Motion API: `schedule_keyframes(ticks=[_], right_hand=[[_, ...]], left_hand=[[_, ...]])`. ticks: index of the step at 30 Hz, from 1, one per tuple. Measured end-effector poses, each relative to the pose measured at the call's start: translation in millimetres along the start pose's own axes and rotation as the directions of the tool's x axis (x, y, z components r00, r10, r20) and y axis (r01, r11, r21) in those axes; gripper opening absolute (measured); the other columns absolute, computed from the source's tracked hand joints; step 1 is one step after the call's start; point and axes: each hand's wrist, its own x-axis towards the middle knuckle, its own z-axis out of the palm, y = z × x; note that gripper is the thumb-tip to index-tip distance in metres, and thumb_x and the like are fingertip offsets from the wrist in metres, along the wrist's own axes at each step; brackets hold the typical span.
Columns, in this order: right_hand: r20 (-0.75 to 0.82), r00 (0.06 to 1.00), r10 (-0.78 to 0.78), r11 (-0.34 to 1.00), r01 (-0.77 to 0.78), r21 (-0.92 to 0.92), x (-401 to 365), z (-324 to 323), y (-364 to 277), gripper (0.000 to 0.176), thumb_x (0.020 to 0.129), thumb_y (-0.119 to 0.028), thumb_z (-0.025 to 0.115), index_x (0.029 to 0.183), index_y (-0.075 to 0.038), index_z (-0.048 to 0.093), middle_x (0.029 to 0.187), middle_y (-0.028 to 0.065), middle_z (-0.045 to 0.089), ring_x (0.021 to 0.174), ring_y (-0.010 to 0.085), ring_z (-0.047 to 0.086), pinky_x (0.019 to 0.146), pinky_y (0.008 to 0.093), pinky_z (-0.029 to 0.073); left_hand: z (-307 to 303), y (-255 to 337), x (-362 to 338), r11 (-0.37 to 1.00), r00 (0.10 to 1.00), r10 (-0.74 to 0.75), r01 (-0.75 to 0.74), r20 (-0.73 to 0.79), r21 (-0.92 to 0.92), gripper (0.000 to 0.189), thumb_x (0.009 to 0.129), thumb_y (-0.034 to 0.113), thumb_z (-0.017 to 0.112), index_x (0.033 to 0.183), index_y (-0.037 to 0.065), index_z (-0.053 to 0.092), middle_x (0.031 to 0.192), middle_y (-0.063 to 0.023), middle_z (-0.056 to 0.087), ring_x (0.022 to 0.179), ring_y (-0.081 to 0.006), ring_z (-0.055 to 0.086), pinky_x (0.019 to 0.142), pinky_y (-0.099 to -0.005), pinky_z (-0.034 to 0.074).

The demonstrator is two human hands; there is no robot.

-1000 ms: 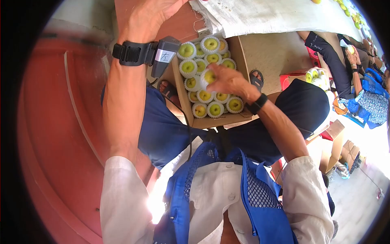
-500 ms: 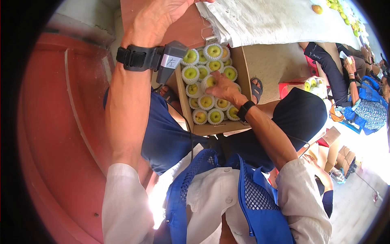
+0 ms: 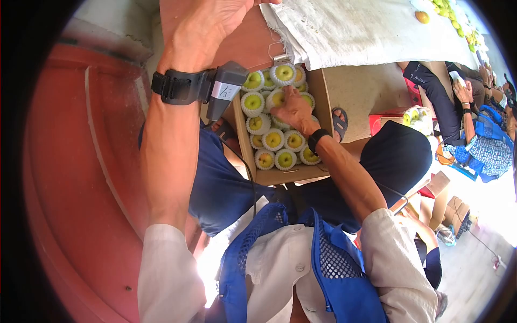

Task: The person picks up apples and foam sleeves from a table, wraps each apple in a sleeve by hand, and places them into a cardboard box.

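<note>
In the cardboard box (image 3: 326, 97) between my legs lie several yellow-green apples (image 3: 273, 139), each wrapped in a white foam net. My right hand (image 3: 295, 112) reaches into the box, its fingers closed on one foam-netted apple (image 3: 276, 99) near the upper middle of the layer. Part of that apple is hidden behind the fingers. At the top edge of the view is my left hand (image 3: 229, 15), above the red-brown surface. Its fingers are mostly cut off by the frame, so whether it holds anything cannot be seen.
A white cloth (image 3: 366, 32) covers the surface ahead, with loose fruit (image 3: 422, 17) at its far right. A red crate (image 3: 385, 123) of netted fruit stands to the right, near another person (image 3: 468, 107). A red door-like panel (image 3: 91, 177) fills the left side.
My right hand has moved slightly up and away within the box, and the apple in its fingers has shifted with it. My left hand has hardly moved.
</note>
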Motion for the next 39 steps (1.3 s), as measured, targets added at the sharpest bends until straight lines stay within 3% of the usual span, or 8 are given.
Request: schedule_keyframes(ticks=[4, 6, 9, 15, 30, 33, 36, 39], right_hand=[[0.059, 0.992, 0.114, 0.993, -0.114, 0.009, -3, -10, 0, 0.080, 0.075, -0.039, 0.079, 0.135, -0.001, 0.043, 0.136, 0.0248, 0.051, 0.120, 0.0425, 0.059, 0.096, 0.0484, 0.051], [-0.072, 0.985, 0.158, 0.985, -0.162, -0.056, -5, -16, 7, 0.077, 0.075, -0.035, 0.078, 0.135, -0.002, 0.043, 0.134, 0.0248, 0.052, 0.115, 0.0429, 0.062, 0.092, 0.0490, 0.053], [-0.077, 0.963, 0.257, 0.953, -0.266, -0.145, -4, -32, 12, 0.073, 0.076, -0.033, 0.076, 0.133, -0.002, 0.043, 0.132, 0.0241, 0.052, 0.108, 0.0426, 0.066, 0.088, 0.0490, 0.056], [-0.188, 0.977, 0.104, 0.968, -0.143, -0.207, 8, -30, 18, 0.062, 0.080, -0.024, 0.072, 0.130, 0.000, 0.045, 0.126, 0.0223, 0.055, 0.103, 0.0432, 0.068, 0.083, 0.0514, 0.057], [-0.227, 0.973, 0.054, 0.935, -0.129, -0.331, 27, -17, 40, 0.043, 0.082, -0.010, 0.065, 0.121, 0.001, 0.050, 0.121, 0.0213, 0.054, 0.091, 0.0436, 0.070, 0.075, 0.0525, 0.057], [-0.194, 0.979, 0.070, 0.948, -0.126, -0.293, 34, -12, 48, 0.053, 0.081, -0.018, 0.068, 0.126, 0.002, 0.049, 0.130, 0.0222, 0.052, 0.093, 0.0443, 0.069, 0.078, 0.0528, 0.057], [-0.225, 0.973, 0.053, 0.960, -0.112, -0.257, 31, -8, 50, 0.052, 0.081, -0.016, 0.068, 0.127, 0.001, 0.050, 0.128, 0.0218, 0.052, 0.093, 0.0443, 0.069, 0.078, 0.0527, 0.057], [-0.212, 0.971, 0.114, 0.955, -0.166, -0.246, 29, -11, 46, 0.061, 0.080, -0.022, 0.077, 0.129, -0.001, 0.049, 0.128, 0.0204, 0.051, 0.092, 0.0440, 0.069, 0.077, 0.0527, 0.057]], left_hand=[[0, 1, 1, 1.000, 1.000, 0.005, -0.005, -0.015, 0.003, 0.033, 0.105, 0.028, 0.059, 0.115, -0.002, 0.066, 0.102, -0.0114, 0.073, 0.093, -0.0184, 0.071, 0.073, -0.0249, 0.053], [0, 1, 2, 1.000, 1.000, 0.015, -0.015, -0.014, -0.008, 0.033, 0.105, 0.028, 0.059, 0.115, -0.003, 0.066, 0.102, -0.0117, 0.072, 0.093, -0.0188, 0.071, 0.073, -0.0250, 0.053], [-1, 1, 1, 0.999, 0.999, 0.039, -0.039, -0.002, 0.003, 0.033, 0.105, 0.028, 0.058, 0.114, -0.003, 0.065, 0.101, -0.0120, 0.072, 0.094, -0.0190, 0.071, 0.073, -0.0249, 0.053], [3, 1, 1, 0.998, 0.998, 0.058, -0.058, 0.002, 0.009, 0.035, 0.106, 0.030, 0.057, 0.115, -0.003, 0.065, 0.103, -0.0121, 0.072, 0.094, -0.0193, 0.071, 0.074, -0.0255, 0.053], [-2, 4, 6, 0.997, 0.993, 0.078, -0.079, -0.094, -0.016, 0.034, 0.106, 0.030, 0.057, 0.114, -0.002, 0.065, 0.102, -0.0099, 0.071, 0.092, -0.0185, 0.070, 0.076, -0.0264, 0.053], [-1, 4, 2, 0.997, 0.992, 0.077, -0.079, -0.096, -0.018, 0.033, 0.106, 0.031, 0.056, 0.110, 0.000, 0.066, 0.102, -0.0098, 0.071, 0.093, -0.0187, 0.070, 0.076, -0.0265, 0.053], [-4, 3, -1, 0.994, 0.991, 0.096, -0.101, -0.088, -0.046, 0.041, 0.103, 0.031, 0.063, 0.124, -0.004, 0.060, 0.103, -0.0113, 0.070, 0.092, -0.0189, 0.069, 0.075, -0.0258, 0.053], [-21, 3, 18, 0.991, 0.992, 0.120, -0.118, 0.027, -0.059, 0.043, 0.102, 0.034, 0.064, 0.123, -0.003, 0.064, 0.116, -0.0120, 0.070, 0.102, -0.0210, 0.069, 0.080, -0.0272, 0.051]])
